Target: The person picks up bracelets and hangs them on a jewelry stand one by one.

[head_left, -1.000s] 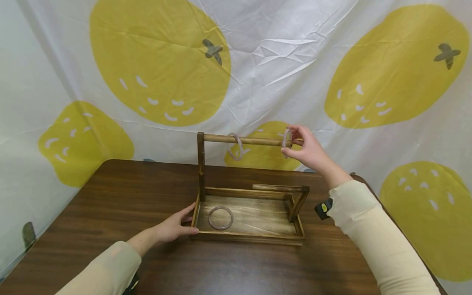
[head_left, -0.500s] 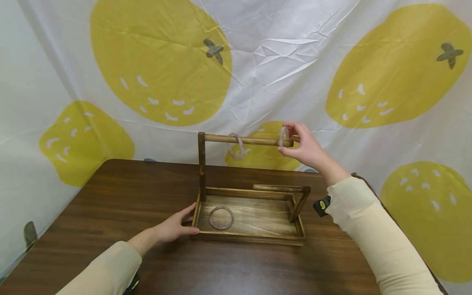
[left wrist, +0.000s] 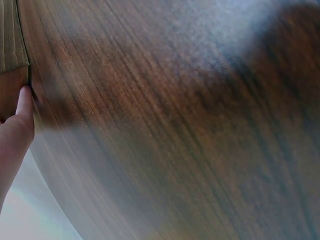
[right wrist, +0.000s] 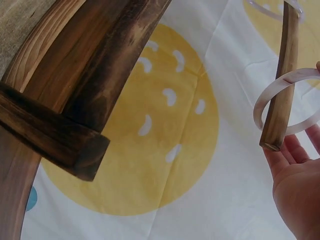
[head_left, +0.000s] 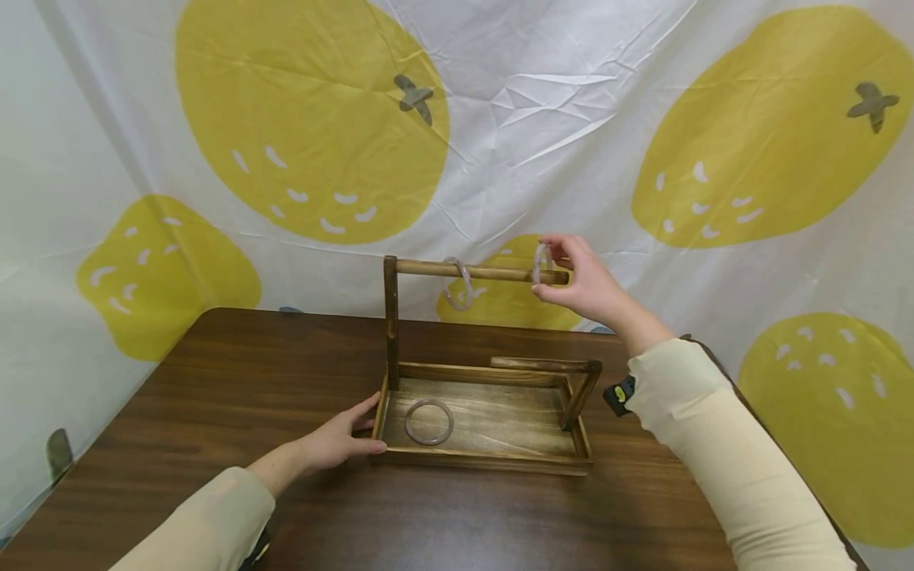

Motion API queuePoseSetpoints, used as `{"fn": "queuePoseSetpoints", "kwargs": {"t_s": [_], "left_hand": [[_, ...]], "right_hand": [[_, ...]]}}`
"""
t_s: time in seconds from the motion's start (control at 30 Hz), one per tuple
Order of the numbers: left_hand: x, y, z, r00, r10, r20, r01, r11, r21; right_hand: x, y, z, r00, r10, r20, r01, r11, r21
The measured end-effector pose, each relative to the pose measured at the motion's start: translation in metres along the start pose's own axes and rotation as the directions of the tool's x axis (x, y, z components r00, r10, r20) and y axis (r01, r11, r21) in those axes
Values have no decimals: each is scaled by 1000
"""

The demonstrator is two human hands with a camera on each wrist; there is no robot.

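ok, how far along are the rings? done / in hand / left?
Done: one ring hangs on the upper bar.
In hand: the right hand holds a second ring, around that bar near its free end, not yet released; the left hand touches the tray at its left end.
Left: releasing that ring, then probably the third ring, lying in the tray.

Two rings (head_left: 468, 280) around upper bar (head_left: 503, 274), third ring (head_left: 429, 443) in tray (head_left: 493, 458)
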State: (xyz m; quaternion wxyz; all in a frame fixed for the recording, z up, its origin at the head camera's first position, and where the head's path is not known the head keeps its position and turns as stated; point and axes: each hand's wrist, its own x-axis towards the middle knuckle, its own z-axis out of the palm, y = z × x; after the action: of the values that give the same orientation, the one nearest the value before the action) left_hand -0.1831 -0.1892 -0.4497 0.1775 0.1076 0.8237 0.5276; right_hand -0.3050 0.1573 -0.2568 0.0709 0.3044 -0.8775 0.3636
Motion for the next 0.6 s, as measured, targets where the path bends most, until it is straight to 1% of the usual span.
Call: {"fn": "queuePoseSetpoints", "kwargs": {"t_s": [0.3, 0.6], "left_hand": [[-1, 0, 1, 1000, -2, -1, 2, 1000, -18], [0, 1, 0, 1000, 9, -6, -9, 1000, -11]], "right_hand": [[3, -2, 2, 1000, 6, 22, -5, 999, -34], [5, -6, 3, 1000, -16, 26, 18, 997, -76]]}}
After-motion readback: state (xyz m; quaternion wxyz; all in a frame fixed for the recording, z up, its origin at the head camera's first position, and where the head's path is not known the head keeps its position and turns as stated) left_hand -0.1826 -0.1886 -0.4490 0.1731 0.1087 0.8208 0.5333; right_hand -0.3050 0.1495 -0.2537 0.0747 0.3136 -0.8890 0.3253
